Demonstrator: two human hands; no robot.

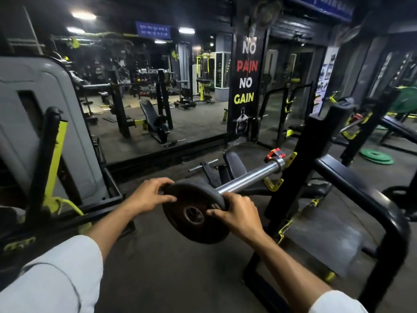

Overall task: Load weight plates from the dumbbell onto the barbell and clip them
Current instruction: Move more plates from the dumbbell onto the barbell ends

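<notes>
A dark round weight plate (182, 197) with a rusty centre hole is held in front of me, just at the near end of the chrome barbell sleeve (248, 176). My left hand (150, 195) grips its upper left rim. My right hand (234, 212) grips its right rim, fingers over the face. The barbell rests on yellow hooks of a black rack (300, 159). A red clip (274, 153) sits beyond the sleeve's collar. The plate hides the sleeve tip, so I cannot tell if the hole is on the bar.
A black bench (234, 164) lies under the bar. The rack's black tube frame (365, 199) curves at my right. A grey machine shroud (38, 114) stands left. Green plates (376, 156) lie on the floor far right. A mirror wall and "NO PAIN NO GAIN" pillar (246, 82) stand ahead.
</notes>
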